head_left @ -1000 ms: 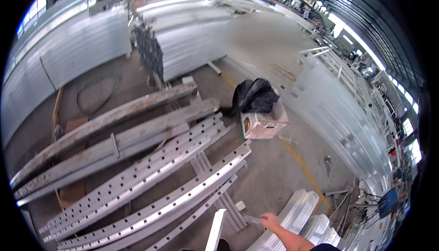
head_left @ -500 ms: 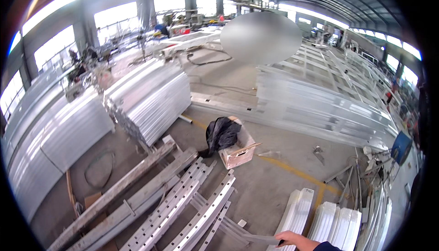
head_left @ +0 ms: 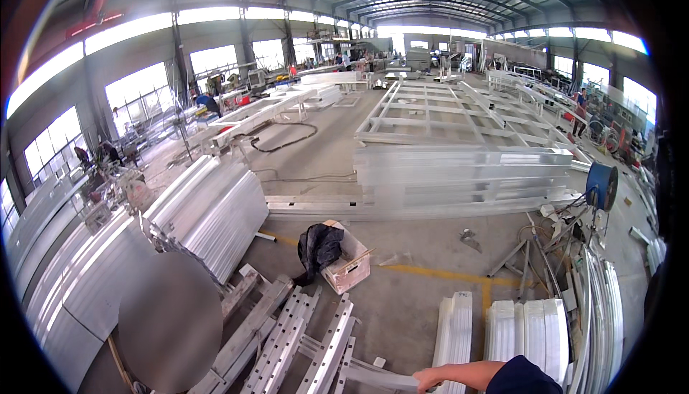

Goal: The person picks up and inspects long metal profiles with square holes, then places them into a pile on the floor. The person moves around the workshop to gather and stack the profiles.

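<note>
Low at the frame's bottom edge, the right hand [head_left: 429, 378] is closed around the end of a bar [head_left: 380, 377]: a pale, flat strip of silvery metal lying across perforated rails [head_left: 301, 344] on the concrete floor [head_left: 409, 286].

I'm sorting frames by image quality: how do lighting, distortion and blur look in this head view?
Head view: daylight from the wall windows blows out to white; fisheye bends the roof beams and aluminium profile stacks toward a black rim; a grey blurred oval masks the lower left; the right hand, on the end of a profile, is cut by the bottom edge.
</note>
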Action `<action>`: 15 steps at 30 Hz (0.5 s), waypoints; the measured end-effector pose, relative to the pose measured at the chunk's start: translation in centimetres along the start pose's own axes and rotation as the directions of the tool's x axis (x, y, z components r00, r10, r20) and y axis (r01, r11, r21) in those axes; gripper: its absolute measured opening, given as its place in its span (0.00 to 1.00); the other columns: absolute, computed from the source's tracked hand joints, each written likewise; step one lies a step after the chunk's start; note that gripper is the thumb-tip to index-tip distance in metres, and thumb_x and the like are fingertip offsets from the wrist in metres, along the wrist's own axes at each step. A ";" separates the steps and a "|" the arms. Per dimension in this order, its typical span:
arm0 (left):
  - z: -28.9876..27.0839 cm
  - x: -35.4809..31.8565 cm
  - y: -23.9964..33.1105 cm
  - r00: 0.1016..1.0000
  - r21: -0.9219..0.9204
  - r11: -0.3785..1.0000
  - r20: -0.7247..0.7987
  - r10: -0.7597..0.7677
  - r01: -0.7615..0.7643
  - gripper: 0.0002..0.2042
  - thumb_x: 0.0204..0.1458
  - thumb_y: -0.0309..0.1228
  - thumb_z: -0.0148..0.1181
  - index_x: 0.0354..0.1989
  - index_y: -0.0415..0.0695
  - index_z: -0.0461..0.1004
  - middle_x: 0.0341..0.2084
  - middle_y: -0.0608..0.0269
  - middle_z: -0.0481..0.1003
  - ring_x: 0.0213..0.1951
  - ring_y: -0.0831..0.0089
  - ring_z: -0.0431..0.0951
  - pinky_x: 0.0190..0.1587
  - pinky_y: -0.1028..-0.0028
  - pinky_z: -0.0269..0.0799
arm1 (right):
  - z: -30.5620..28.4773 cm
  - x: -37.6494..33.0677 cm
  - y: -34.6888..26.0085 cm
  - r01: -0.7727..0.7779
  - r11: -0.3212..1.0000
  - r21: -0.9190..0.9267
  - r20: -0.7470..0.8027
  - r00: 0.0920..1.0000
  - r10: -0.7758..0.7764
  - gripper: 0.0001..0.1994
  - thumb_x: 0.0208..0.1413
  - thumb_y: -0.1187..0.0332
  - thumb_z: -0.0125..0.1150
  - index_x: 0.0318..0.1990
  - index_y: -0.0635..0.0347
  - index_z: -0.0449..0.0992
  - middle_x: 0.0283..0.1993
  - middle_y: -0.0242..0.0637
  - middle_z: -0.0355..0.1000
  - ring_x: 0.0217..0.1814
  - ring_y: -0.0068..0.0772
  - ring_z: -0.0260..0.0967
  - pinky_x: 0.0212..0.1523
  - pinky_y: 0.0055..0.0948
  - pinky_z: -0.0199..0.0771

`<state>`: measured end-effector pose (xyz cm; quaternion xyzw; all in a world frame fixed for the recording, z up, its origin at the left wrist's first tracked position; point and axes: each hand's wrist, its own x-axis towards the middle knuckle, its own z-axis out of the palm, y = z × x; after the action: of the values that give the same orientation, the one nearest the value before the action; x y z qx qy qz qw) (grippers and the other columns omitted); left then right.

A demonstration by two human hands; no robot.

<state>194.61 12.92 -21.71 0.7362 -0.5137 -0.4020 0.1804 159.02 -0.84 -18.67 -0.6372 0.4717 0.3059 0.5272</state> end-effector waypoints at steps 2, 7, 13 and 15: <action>0.9 0.8 0.5 0.996 -0.006 0.998 0.070 0.056 -0.056 0.36 0.46 0.60 0.60 0.50 0.37 0.74 0.42 0.40 0.76 0.45 0.47 0.77 0.45 0.54 0.73 | 2.4 4.9 4.4 0.262 0.963 -0.070 -0.077 0.961 -0.267 0.26 0.40 0.60 0.66 0.48 0.61 0.72 0.34 0.42 0.75 0.37 0.40 0.73 0.33 0.38 0.73; -0.2 1.0 -1.4 0.995 -0.013 1.000 0.100 0.029 -0.028 0.35 0.46 0.59 0.60 0.50 0.37 0.74 0.41 0.40 0.76 0.45 0.47 0.77 0.45 0.54 0.73 | 1.7 6.4 -1.1 0.169 0.917 -0.362 0.104 0.985 -0.141 0.26 0.36 0.66 0.65 0.49 0.54 0.75 0.40 0.44 0.76 0.42 0.45 0.75 0.38 0.48 0.74; -1.3 1.4 -1.9 0.993 -0.008 0.999 0.112 0.043 -0.042 0.34 0.46 0.57 0.61 0.50 0.37 0.74 0.41 0.40 0.76 0.45 0.47 0.78 0.45 0.54 0.73 | -0.5 2.9 -7.8 0.240 0.725 -0.646 0.256 0.962 -0.091 0.34 0.36 0.58 0.69 0.58 0.49 0.71 0.48 0.44 0.75 0.48 0.45 0.74 0.45 0.44 0.74; -1.3 1.6 -2.0 0.991 -0.009 0.999 0.124 0.047 -0.046 0.34 0.46 0.57 0.61 0.50 0.37 0.74 0.40 0.40 0.76 0.45 0.48 0.78 0.45 0.54 0.73 | -2.0 3.2 -7.0 0.269 0.719 -0.640 0.177 0.963 -0.203 0.37 0.36 0.55 0.69 0.61 0.47 0.70 0.51 0.44 0.75 0.49 0.46 0.74 0.47 0.44 0.73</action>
<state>197.08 12.05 -22.95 0.6972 -0.5397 -0.4440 0.1596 166.45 -3.69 -18.32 -0.8213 0.2230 0.4124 0.3249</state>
